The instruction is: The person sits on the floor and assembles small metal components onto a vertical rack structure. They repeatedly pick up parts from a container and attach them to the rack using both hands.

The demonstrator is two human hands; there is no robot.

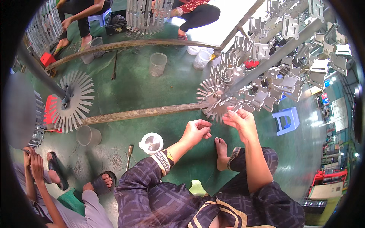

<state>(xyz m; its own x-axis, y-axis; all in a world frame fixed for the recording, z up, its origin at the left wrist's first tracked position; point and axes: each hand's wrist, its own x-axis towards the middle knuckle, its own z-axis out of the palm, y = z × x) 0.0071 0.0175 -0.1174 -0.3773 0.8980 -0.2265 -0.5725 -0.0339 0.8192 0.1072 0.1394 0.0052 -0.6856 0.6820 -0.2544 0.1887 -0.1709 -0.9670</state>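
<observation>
My left hand is curled with its fingertips pinched together, just below the slotted metal disc. Whatever lies in its fingers is too small to make out. To the right, my right hand is raised to the disc's lower edge, thumb and fingers drawn together; what they pinch cannot be made out. Many bent grey metal plates with slots hang around the slanted pole that rises from this disc. Nearest my left wrist, a white round container with small metal bits stands on the floor.
A wooden beam runs across below a second disc at left. Clear plastic tubs stand beyond it. A blue stool is at right. A metal rod lies near a co-worker's sandalled foot. Other people sit at the far side.
</observation>
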